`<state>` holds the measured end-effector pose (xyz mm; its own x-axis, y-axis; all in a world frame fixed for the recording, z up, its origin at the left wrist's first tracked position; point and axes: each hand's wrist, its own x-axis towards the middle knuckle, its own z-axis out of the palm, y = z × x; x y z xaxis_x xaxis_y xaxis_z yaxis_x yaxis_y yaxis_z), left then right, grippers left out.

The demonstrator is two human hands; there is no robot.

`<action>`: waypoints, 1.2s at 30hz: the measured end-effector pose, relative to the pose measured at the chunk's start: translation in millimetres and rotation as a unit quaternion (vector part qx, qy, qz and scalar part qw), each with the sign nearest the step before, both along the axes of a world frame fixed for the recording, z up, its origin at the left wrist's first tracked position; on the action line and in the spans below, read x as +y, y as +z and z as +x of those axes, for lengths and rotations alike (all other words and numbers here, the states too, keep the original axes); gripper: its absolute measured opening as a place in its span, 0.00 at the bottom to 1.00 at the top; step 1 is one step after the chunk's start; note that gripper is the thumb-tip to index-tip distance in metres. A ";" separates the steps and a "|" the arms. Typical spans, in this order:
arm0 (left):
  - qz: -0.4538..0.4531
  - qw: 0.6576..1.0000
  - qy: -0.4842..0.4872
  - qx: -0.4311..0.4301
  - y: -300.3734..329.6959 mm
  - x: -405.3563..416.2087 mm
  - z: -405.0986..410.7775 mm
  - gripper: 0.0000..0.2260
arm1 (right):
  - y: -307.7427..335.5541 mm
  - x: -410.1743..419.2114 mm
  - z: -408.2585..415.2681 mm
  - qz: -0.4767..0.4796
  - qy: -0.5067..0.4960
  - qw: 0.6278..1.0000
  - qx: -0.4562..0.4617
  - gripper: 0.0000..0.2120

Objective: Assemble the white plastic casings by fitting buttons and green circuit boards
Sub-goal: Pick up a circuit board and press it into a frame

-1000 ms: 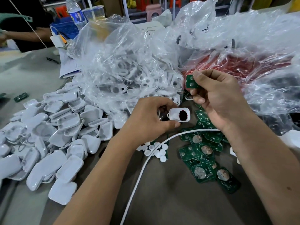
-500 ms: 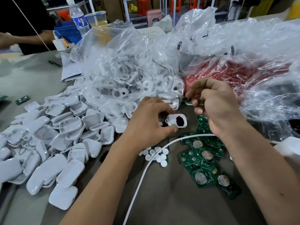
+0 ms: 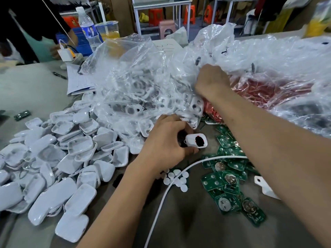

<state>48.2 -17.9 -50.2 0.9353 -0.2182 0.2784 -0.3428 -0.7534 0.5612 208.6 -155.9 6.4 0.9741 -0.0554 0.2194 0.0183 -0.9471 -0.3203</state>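
1. Head view, far left: a heap of white casing shells (image 3: 53,158) on the grey table (image 3: 32,90).
2. Behind, a water bottle (image 3: 87,31); its blue label is unreadable.
3. Left hand (image 3: 166,145) pinches a white casing (image 3: 196,140), open side up.
4. Right hand (image 3: 211,79) is buried in a clear plastic bag (image 3: 143,77); its grip cannot be told.
5. White buttons (image 3: 176,178) and green circuit boards (image 3: 231,183) lie right of the left forearm.

We see the scene under even, bright indoor light from overhead, with soft, short shadows beneath the forearms on the grey tabletop (image 3: 188,221). Glare flashes white across the crumpled clear plastic bags (image 3: 143,72). The wide lens bends the frame's edges, bowing the background table legs. The far room looks slightly soft, while the near white casings (image 3: 71,149) stay fairly sharp.
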 end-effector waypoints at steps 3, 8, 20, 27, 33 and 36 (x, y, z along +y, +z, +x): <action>0.007 1.000 -0.002 0.004 1.1 1.3 1.1 0.19 | -7.8 9.2 16.6 -0.092 0.008 0.995 0.028 0.13; -0.025 1.000 -0.004 0.010 4.7 1.6 3.4 0.17 | -14.0 8.6 22.5 -0.090 -0.008 0.996 -0.006 0.13; -0.053 0.998 -0.008 -0.021 0.2 3.9 5.3 0.16 | -11.5 0.1 20.5 -0.102 0.045 0.994 0.014 0.11; -0.084 0.996 -0.007 -0.024 -1.8 5.6 6.7 0.09 | -16.3 -1.8 16.8 -0.098 0.036 0.994 -0.019 0.11; -0.111 0.994 0.002 -0.008 -4.5 6.6 9.7 0.09 | -14.6 3.5 18.3 -0.186 0.058 0.980 0.036 0.13; -0.129 0.992 0.007 0.002 -6.8 7.2 11.5 0.10 | -14.6 0.9 18.1 -0.173 0.071 0.982 0.022 0.12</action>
